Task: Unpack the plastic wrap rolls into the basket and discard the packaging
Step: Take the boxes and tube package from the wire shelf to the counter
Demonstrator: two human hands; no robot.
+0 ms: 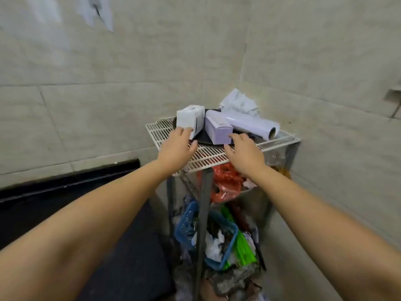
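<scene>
On top of a white wire rack [208,156] lies a dark round tray [202,139]. A white box [189,120] stands on its left side and a pale purple box [217,130] lies beside it. A bare pale purple roll [251,124] rests to the right. My left hand [176,146] is spread, with its fingertips touching the base of the white box. My right hand [244,152] is spread too, with fingertips at the near end of the purple box. Neither hand grips anything. A blue basket [185,224] sits low in the rack.
Crumpled white plastic [238,103] lies behind the roll in the wall corner. A red bag [225,185] fills the middle shelf. Green wrapping [243,246] and white scraps sit in and beside the blue basket. Tiled walls close in behind and to the right; a dark surface lies at the left.
</scene>
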